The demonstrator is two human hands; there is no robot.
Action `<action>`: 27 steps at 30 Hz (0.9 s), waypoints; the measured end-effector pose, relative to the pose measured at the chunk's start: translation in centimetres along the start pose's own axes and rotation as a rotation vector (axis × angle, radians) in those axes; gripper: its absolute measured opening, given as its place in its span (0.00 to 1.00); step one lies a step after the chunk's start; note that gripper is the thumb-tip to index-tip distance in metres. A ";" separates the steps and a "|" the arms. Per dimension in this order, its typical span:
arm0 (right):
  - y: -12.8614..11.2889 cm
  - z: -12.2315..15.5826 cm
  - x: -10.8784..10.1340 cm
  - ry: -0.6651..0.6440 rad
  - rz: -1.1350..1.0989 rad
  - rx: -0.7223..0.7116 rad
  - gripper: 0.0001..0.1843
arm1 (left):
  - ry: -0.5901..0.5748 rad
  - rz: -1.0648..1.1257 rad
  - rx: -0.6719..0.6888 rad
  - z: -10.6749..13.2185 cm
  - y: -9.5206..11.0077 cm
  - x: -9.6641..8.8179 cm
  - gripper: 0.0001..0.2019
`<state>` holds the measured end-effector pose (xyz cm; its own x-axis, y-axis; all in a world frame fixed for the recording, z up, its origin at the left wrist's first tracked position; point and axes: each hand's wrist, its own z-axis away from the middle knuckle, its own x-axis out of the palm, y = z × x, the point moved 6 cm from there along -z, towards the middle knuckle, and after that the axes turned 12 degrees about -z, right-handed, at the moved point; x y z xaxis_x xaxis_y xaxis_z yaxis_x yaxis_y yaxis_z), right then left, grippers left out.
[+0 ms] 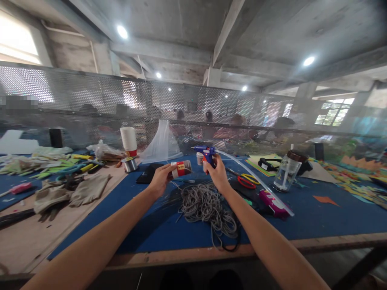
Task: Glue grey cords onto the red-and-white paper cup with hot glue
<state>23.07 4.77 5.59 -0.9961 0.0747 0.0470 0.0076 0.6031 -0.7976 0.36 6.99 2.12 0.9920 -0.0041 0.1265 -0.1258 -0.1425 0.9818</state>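
My left hand [161,180] is closed on a paper cup [180,169] with a red and white print, tipped on its side; one end looks grey-brown, perhaps cord wound on it. In my right hand [219,174] is a blue hot glue gun [208,150], its nozzle pointing left above the table. From its back a long clear glue stick [254,174] runs down to the right. Between my forearms lies a loose tangle of grey cord [208,207]. A small pale cup-like container [200,158] stands just behind, between both hands.
Stacked paper cups [128,139], a wire spool [130,165] and work gloves [89,189] lie left. On the right are scissors [247,181], a purple packet [273,204] and a lidded glass jar [287,171]. A perforated metal screen [187,98] closes the table's back.
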 end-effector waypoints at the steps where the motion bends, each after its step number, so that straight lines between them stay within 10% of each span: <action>1: 0.2 -0.1 0.0 -0.006 -0.004 0.016 0.22 | 0.004 0.002 0.000 0.0 0.0 -0.1 0.17; 27: 0.8 0.5 1.2 -0.140 0.299 0.126 0.19 | 0.023 0.015 0.046 0.3 0.9 0.1 0.14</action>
<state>21.81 4.96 4.74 -0.9539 0.1187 -0.2756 0.2986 0.4673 -0.8321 0.35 6.60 2.94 0.9893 0.0161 0.1448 -0.1392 -0.1880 0.9723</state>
